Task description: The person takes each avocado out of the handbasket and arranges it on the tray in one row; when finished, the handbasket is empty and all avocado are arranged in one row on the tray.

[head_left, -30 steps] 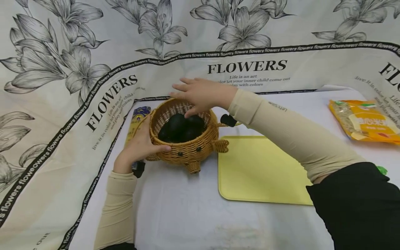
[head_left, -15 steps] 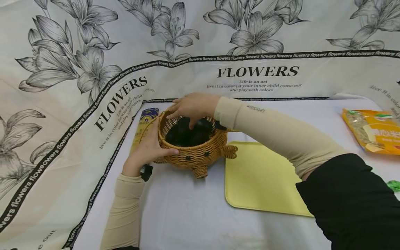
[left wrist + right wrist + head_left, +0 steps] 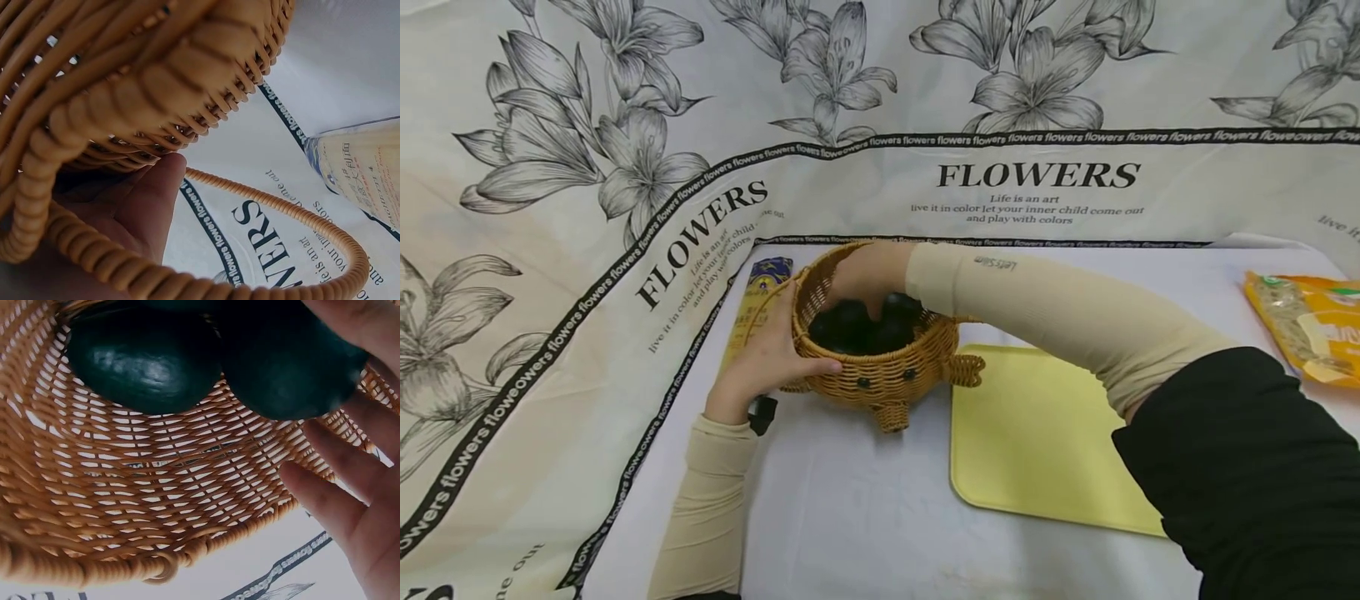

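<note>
**Q:** What lies at the left?
**A:** A flower-print sheet (image 3: pixel 535 400) borders the left and far sides of the white surface (image 3: pixel 835 500). Next comes a yellow packet (image 3: pixel 752 312) with a blue end, partly hidden behind the left hand (image 3: pixel 767 357).

**Q:** State of the left hand?
**A:** It grips the left side of the basket (image 3: pixel 887 386). The thumb lies along the outer front wall, just below the rim; a fingertip meets the weave near the looped handle (image 3: pixel 300 215).

**Q:** Position of the basket?
**A:** Upright on the surface, left of centre — two dark buttons face the wearer. Dark green fruits (image 3: pixel 140 359) sit inside, at least two side by side.

**Q:** State of the right hand?
**A:** The right hand (image 3: pixel 874 275) reaches over the rim into the basket, fingers spread around one fruit. How firmly they bear on it cannot be told.

**Q:** Items further right?
**A:** A yellow board (image 3: pixel 1045 442) lies flat near the basket, partly covered by the black sleeve (image 3: pixel 1240 467). An orange packet (image 3: pixel 1311 329) lies at the right edge, well apart.
</note>
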Motion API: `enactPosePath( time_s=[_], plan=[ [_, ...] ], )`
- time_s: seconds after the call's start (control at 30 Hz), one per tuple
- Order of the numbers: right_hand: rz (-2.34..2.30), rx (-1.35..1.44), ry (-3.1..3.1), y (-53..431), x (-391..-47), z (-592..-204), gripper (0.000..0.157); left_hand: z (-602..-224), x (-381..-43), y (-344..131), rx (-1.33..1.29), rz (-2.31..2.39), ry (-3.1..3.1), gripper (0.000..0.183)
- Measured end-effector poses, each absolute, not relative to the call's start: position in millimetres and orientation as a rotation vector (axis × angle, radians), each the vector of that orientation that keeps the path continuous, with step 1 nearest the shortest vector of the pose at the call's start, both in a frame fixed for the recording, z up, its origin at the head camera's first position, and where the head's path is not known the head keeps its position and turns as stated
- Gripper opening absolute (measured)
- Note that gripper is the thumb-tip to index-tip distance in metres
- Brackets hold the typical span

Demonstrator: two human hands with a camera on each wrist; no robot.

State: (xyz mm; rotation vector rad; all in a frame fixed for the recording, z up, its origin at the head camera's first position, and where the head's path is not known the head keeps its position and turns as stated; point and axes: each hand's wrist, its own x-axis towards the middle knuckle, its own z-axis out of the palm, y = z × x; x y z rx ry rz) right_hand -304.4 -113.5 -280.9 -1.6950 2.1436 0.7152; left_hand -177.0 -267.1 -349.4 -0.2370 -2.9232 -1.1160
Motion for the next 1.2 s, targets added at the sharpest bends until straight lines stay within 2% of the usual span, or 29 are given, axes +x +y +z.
enactPosePath(
  time_s=[0.6,0.9,1.2],
  plan=[
    [0.795,-1.625,2.157,-105.8,-292.4,-284.9,0.062,-348.3,-177.4,-252.0,-0.309,-1.101,-2.924,0.133],
    [0.654,-1.869,2.234,-87.9,-289.5,-252.0,0.058,-347.4,-177.7,-258.3,-0.242,-1.146,-2.974,0.133],
    [0.524,-1.941,2.436,-53.0,-259.6,-213.9,0.062,-346.6,-175.2,-266.2,-0.171,-1.139,-3.012,0.132]
  ],
)
